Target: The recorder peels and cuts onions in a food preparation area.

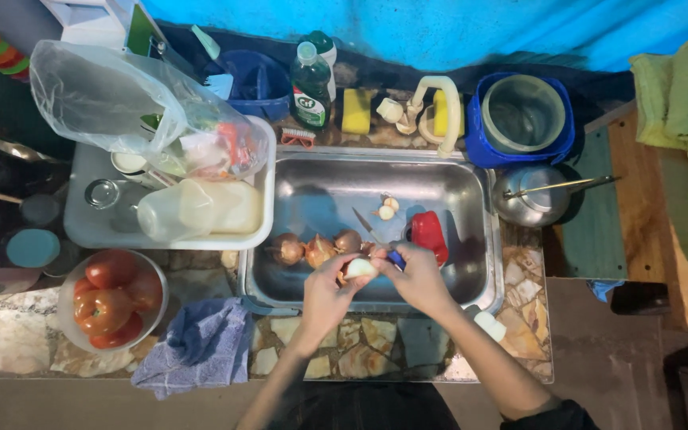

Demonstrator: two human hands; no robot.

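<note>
The left hand (330,280) curled its fingers around a pale, partly peeled onion (359,268), gripping it from the left, while the right hand (417,273) was closed on the blue handle of a small knife (376,237) whose blade pointed up and away to the far left. Both hands met over the near edge of the steel sink (471,209), so the onion hung just above the basin's near side. It looked whitish and smooth where the skin was gone, with a little brown left at one end. Just beyond the hands, three unpeeled brown onions (318,249) lay in a row on the sink floor, and a red pepper (428,234) lay to the right of them, partly behind the right hand. Farther back in the basin sat a few garlic cloves (386,209); their exact number was hard to tell. Left of the sink, a bowl of tomatoes (113,299) stood on the stone counter, holding about five, with a blue cloth (201,342) crumpled just to its right. A white tub (89,227) farther back held jars and a clear plastic bag (121,99). Behind the sink stood a green dish-soap bottle (310,84), two yellow sponges (356,111) and a blue bucket (479,143), and a metal kettle (531,199) stood at the right.
</note>
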